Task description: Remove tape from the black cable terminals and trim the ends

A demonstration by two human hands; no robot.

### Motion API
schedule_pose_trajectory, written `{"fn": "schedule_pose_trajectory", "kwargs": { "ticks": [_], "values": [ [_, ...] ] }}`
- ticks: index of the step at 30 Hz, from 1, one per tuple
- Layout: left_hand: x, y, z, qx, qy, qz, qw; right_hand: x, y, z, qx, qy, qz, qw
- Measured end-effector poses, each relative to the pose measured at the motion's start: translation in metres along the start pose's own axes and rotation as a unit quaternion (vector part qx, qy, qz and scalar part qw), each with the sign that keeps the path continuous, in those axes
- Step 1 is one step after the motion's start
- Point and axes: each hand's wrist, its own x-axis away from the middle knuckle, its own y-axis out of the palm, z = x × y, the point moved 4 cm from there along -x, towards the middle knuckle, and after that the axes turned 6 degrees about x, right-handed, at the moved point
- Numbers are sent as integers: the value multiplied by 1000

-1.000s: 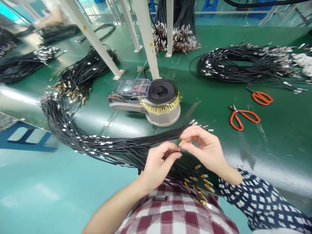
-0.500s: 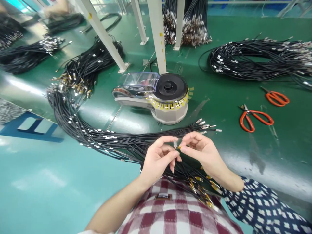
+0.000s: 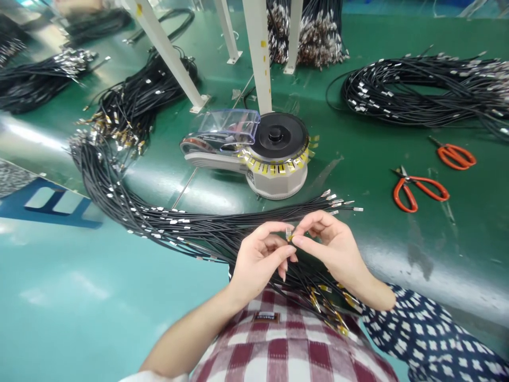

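Between the thumb and forefinger of my left hand [image 3: 260, 260] is the metal connector [image 3: 288, 232] at one end of a black cable. My right hand [image 3: 332, 249] pinches a small piece of yellow tape [image 3: 291, 239] against the connector's lower end. Beneath both hands runs a bundle of black cables [image 3: 207, 225] with white labels. Some of its ends bear yellow tape [image 3: 316, 300] and hang near my checked apron; other bare metal ends [image 3: 336, 201] point right, just beyond my hands.
A round tape dispenser [image 3: 278, 178] with yellow strips around its rim stands ahead. Orange-handled cutters [image 3: 421, 190] and orange-handled scissors [image 3: 457, 156] lie at right. A coiled cable bundle [image 3: 405, 114] is behind them. White posts [image 3: 258, 58] rise from the green table [image 3: 366, 154].
My right fingers have moved slightly closer to the connector, bringing the yellow tape against it. The whole view has shifted a little; my left hand keeps its hold.
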Motion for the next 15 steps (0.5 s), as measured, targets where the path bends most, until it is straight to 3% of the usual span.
{"fn": "schedule_pose_trajectory", "kwargs": {
  "ticks": [15],
  "values": [
    [2,0,0,-25,0,4,1000,2,-1,-14,69,-33,22,997]
  ]
}}
